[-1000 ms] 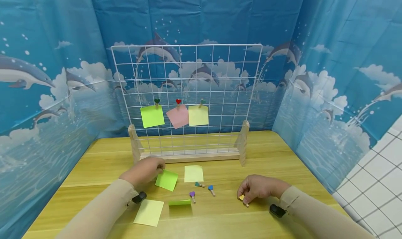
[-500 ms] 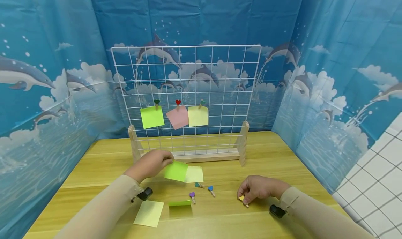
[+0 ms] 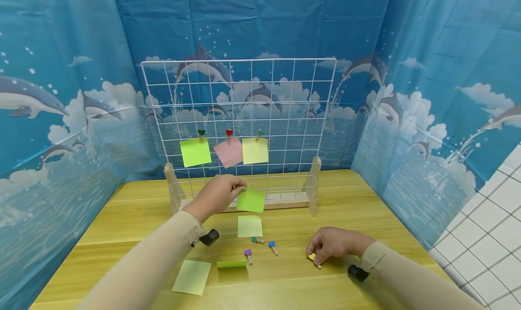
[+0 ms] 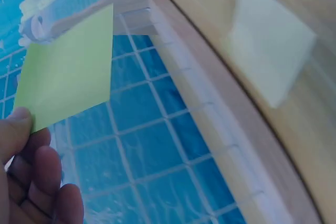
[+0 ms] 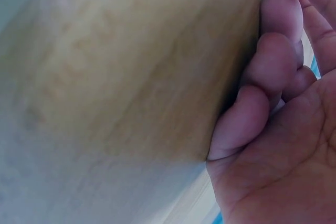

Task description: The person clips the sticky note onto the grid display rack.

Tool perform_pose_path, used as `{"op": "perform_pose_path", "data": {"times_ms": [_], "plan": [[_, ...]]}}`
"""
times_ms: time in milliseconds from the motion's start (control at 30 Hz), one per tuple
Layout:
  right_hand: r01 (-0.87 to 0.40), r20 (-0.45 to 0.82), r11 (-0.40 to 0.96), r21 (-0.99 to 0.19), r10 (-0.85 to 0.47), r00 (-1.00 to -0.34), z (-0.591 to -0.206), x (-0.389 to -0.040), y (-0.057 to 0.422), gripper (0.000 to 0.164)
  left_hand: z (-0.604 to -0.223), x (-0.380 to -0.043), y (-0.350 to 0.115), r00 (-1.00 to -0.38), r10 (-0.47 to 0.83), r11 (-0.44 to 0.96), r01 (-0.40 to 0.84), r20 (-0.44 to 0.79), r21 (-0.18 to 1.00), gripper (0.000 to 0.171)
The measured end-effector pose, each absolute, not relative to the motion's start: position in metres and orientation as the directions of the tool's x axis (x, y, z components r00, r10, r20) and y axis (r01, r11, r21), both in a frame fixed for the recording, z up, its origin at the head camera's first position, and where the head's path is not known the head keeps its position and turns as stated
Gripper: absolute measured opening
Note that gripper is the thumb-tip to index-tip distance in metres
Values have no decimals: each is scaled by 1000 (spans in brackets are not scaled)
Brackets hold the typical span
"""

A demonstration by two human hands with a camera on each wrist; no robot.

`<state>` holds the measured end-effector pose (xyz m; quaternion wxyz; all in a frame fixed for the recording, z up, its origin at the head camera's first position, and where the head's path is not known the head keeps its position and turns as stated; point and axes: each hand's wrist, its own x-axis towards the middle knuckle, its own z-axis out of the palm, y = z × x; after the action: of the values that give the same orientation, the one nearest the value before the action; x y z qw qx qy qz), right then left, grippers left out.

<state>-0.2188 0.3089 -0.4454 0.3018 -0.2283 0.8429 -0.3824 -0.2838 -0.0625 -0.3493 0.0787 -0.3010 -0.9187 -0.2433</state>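
Left hand [image 3: 219, 194] pinching a green note [image 3: 251, 202] by one corner, low in front of a white wire grid [image 3: 241, 60], right hand [image 3: 334, 244] on a wooden table [image 3: 293, 285], pinching a yellow heart clip [image 3: 312, 256]

The head view is bright and evenly lit, the light soft and seemingly from above. A faint shadow lies on the table [image 3: 346, 206] beneath the right fingers [image 3: 312, 245]; another sits under the folded note [image 3: 231, 264], nearer than the left fingers [image 3: 235, 183]. Far right of both, the tiles [image 3: 488, 237] slant towards the edge. The left wrist view is cool and hazy: the green note [image 4: 71, 72] at the fingertips is fairly clear, the pale note [image 4: 273, 43] right of them smeared. In the right wrist view, the table left of the fingers is badly out of focus, darkest just beside them.
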Motion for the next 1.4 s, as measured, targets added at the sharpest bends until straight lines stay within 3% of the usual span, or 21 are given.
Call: {"op": "perform_pose_path", "data": {"times_ms": [300, 867, 1400], "plan": [[-163, -338, 616, -770, -612, -715, -443, -218, 310, 14, -320, -296, -26, -764, 492, 636, 643, 417, 427, 16], [-179, -324, 599, -781, -632, -704, -443, -218, 310, 13, -290, -312, 15, -772, 422, 663, 620, 475, 420, 21], [-196, -317, 591, -782, -649, -691, -442, -217, 311, 15, -281, -331, 35, -821, 326, 640, 556, 469, 530, 42]]}}
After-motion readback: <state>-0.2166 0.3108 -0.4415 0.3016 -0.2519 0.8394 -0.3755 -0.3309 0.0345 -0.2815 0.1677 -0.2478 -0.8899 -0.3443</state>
